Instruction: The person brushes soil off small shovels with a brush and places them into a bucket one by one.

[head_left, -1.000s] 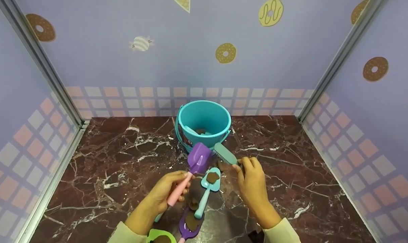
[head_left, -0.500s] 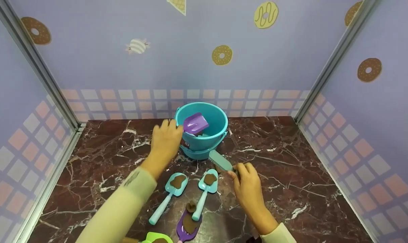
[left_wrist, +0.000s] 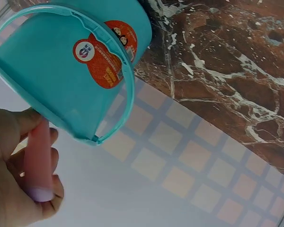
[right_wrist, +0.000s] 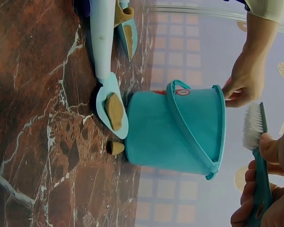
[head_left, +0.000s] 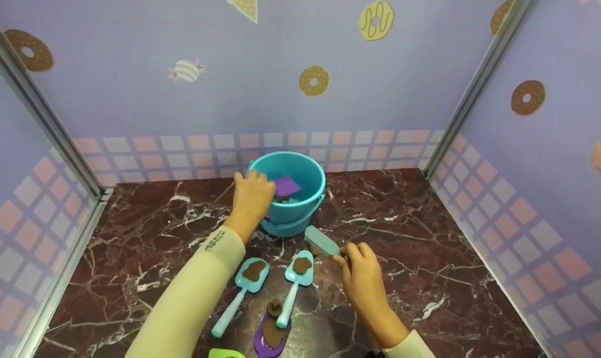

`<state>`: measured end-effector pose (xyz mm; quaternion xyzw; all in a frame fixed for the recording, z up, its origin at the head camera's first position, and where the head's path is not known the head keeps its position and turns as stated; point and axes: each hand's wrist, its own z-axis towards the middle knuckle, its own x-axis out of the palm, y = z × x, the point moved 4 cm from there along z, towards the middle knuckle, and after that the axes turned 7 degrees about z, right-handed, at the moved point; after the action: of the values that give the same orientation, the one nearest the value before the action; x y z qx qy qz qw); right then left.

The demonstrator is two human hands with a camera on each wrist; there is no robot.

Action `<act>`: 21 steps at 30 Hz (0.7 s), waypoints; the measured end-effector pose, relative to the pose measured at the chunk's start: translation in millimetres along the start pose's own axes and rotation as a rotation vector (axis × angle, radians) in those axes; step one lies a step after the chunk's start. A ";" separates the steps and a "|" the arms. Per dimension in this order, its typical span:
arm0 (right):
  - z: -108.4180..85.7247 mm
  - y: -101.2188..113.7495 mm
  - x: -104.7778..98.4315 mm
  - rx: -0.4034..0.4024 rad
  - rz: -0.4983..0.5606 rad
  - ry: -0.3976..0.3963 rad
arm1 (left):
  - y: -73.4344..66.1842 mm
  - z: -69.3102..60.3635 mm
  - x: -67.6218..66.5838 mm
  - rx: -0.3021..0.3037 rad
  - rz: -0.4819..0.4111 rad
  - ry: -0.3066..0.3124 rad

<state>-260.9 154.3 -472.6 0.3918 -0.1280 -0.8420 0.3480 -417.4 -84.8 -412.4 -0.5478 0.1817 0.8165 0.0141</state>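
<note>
My left hand (head_left: 253, 196) is at the left rim of the turquoise bucket (head_left: 300, 211), gripping the pink handle (left_wrist: 38, 161) of a toy shovel. Its purple blade (head_left: 286, 186) lies inside the bucket's mouth; the handle is hidden by the hand in the head view. In front of the bucket, to the right, my right hand (head_left: 362, 273) holds a teal brush (head_left: 322, 241) by its handle. White bristles (right_wrist: 252, 127) show in the right wrist view, apart from the bucket.
Two light-blue shovels (head_left: 229, 313) (head_left: 289, 301) and a purple shovel (head_left: 265, 350) carry brown lumps on the marble surface. A small brown lump (right_wrist: 116, 148) lies by the bucket. A green item (head_left: 225, 353) is cut off at the bottom. Patterned walls surround the surface.
My left hand has carried the purple shovel from in front of the bucket to its left rim, and the blade has sunk inside. My right hand keeps holding the brush in about the same place.
</note>
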 end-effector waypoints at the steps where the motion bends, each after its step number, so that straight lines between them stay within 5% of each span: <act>1: -0.3 0.2 0.0 -0.004 -0.003 0.000 | 0.1 -0.5 1.0 -0.006 -0.005 0.000; 14: -1.3 -0.6 0.7 -0.013 -0.030 0.005 | 3.7 -16.6 -0.5 -0.023 -0.035 -0.074; 18: -1.9 -0.9 -0.2 0.001 -0.024 0.012 | 6.8 -33.8 -4.5 -0.042 -0.109 -0.138; 21: -4.2 -0.3 -0.4 0.011 -0.014 0.020 | 11.1 -58.8 -6.3 -0.073 -0.209 -0.176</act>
<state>-257.7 155.0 -475.3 0.4029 -0.1262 -0.8398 0.3411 -365.0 -112.5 -423.3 -0.4904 0.0918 0.8615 0.0949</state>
